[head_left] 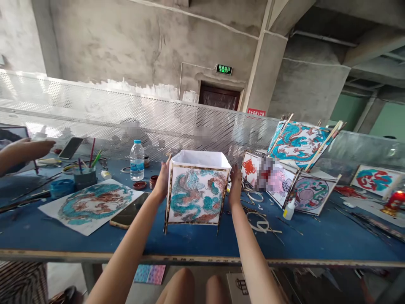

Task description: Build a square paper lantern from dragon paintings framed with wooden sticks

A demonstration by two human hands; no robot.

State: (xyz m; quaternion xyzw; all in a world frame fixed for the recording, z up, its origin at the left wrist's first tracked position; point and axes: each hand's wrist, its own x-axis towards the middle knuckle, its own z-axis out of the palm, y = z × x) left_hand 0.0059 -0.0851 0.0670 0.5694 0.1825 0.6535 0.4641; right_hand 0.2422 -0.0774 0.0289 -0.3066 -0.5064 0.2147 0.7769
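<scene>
A square paper lantern (196, 194) with a teal and red dragon painted on its front panel and a bamboo stick frame stands on the blue table (196, 240). My left hand (163, 179) presses flat against its left side with fingers stretched up. My right hand (236, 183) lies flat against its right side. Both hands hold the lantern between them.
A painted dragon sheet (91, 204) and a phone (129, 213) lie at left, near a water bottle (137, 160) and a brush cup (85, 175). Other lantern panels (299, 143) and a glue bottle (289, 210) sit at right. Another person's hand (27, 150) reaches in far left.
</scene>
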